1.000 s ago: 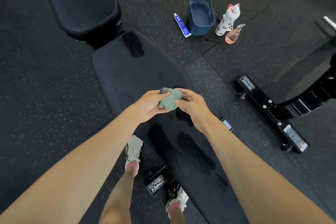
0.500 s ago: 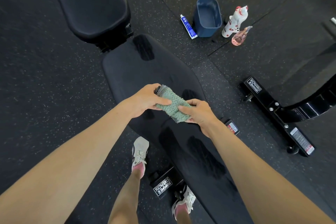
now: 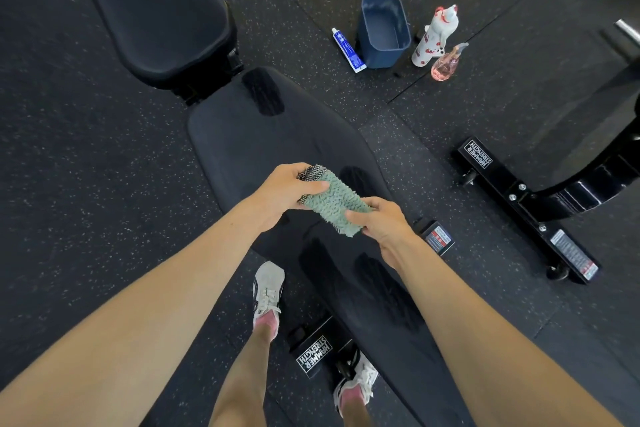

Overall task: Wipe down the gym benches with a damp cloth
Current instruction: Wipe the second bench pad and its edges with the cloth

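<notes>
A green textured cloth [image 3: 334, 201] is stretched between both hands above the long black back pad of the gym bench [image 3: 242, 142]. My left hand [image 3: 289, 189] grips its far end, where a black mesh edge shows. My right hand [image 3: 379, 220] pinches its near end. Dark damp streaks mark the pad near its far end and below my hands. The bench's separate black seat pad [image 3: 156, 14] lies at the upper left.
On the rubber floor at the upper right stand a dark blue bin [image 3: 384, 31], a blue-and-white tube [image 3: 348, 50], a white spray bottle with red marks [image 3: 434, 36] and a small pink bottle [image 3: 446, 64]. Another bench's black base frame [image 3: 526, 204] lies to the right. My feet straddle the bench.
The cloth was bunched between both hands; the hands have drawn apart and it is now stretched out. The view has shifted slightly.
</notes>
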`<control>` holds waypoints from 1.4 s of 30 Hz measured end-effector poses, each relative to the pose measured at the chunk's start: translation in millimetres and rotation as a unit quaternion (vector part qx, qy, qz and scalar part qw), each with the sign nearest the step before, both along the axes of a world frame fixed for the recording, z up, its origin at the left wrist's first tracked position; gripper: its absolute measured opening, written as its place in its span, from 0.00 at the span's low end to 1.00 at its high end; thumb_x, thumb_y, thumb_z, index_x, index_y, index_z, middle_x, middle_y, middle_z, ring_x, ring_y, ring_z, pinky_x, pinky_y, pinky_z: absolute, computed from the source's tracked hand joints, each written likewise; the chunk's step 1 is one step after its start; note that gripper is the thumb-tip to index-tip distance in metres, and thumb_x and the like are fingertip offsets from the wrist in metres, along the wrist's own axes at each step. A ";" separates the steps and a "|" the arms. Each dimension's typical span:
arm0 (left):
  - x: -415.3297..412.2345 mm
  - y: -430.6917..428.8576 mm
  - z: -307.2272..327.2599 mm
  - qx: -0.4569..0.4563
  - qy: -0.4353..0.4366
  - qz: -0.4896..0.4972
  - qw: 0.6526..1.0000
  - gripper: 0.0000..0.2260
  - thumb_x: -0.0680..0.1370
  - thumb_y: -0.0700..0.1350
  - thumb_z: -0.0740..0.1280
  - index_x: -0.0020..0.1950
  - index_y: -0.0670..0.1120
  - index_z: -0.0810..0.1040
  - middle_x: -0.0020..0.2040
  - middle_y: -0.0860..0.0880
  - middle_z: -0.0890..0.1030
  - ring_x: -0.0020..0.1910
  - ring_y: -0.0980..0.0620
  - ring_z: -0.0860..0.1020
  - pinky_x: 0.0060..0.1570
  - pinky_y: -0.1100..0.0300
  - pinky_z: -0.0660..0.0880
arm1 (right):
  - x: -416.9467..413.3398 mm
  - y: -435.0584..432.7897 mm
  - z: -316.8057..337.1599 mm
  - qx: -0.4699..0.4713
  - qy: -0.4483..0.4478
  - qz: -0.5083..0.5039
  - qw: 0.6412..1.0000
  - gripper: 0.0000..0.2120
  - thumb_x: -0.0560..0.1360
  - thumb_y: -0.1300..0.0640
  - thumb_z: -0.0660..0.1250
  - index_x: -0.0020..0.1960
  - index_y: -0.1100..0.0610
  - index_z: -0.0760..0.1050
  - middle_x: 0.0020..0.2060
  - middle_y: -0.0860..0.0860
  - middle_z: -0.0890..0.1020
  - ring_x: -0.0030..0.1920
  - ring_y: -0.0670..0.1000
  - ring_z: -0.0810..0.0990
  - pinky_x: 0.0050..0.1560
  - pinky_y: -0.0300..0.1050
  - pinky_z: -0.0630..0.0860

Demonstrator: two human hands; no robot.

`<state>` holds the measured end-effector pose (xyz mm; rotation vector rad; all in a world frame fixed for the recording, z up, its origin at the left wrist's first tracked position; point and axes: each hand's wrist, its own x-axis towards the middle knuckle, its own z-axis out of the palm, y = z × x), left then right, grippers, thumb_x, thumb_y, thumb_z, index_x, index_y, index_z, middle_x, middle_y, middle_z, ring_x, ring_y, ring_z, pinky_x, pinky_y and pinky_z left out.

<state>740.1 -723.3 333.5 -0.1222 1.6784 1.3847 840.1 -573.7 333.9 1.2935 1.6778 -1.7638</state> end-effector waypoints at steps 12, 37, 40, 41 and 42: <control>9.5 6.6 13.3 0.000 -0.028 -0.041 0.999 0.20 0.71 0.33 0.73 0.60 0.45 0.74 0.55 0.45 0.81 0.56 0.47 0.80 0.58 0.53 0.77 | 13.8 -2.9 2.3 0.018 0.057 0.006 0.998 0.11 0.70 0.56 0.76 0.39 0.56 0.73 0.43 0.55 0.82 0.46 0.54 0.81 0.51 0.49 0.77; 44.2 -3.2 2.7 0.071 -0.143 0.043 0.986 0.14 0.77 0.31 0.62 0.58 0.45 0.79 0.50 0.46 0.83 0.48 0.49 0.82 0.46 0.54 0.79 | 16.2 5.4 10.5 -0.140 0.095 0.021 0.985 0.17 0.77 0.72 0.55 0.60 0.57 0.73 0.53 0.56 0.83 0.51 0.55 0.82 0.55 0.51 0.78; 43.7 -5.4 5.9 0.092 -0.136 0.059 0.985 0.15 0.76 0.27 0.61 0.45 0.43 0.83 0.44 0.44 0.84 0.45 0.48 0.82 0.43 0.55 0.80 | 15.8 6.7 13.6 -0.166 0.101 0.003 0.981 0.13 0.77 0.73 0.57 0.52 0.62 0.77 0.48 0.57 0.84 0.49 0.56 0.82 0.54 0.52 0.79; 43.2 -6.2 7.1 0.086 -0.124 0.050 0.987 0.16 0.75 0.26 0.61 0.40 0.43 0.84 0.44 0.44 0.84 0.44 0.48 0.82 0.42 0.56 0.80 | 16.1 7.3 14.8 -0.172 0.095 -0.002 0.980 0.13 0.76 0.73 0.57 0.48 0.62 0.78 0.46 0.57 0.84 0.48 0.56 0.82 0.51 0.52 0.80; 42.8 -6.6 7.4 0.077 -0.109 0.039 0.990 0.18 0.75 0.25 0.60 0.37 0.43 0.84 0.45 0.44 0.84 0.44 0.48 0.82 0.42 0.57 0.80 | 16.1 7.4 15.5 -0.181 0.088 -0.012 0.979 0.15 0.75 0.73 0.55 0.44 0.62 0.78 0.46 0.58 0.84 0.47 0.56 0.81 0.49 0.52 0.80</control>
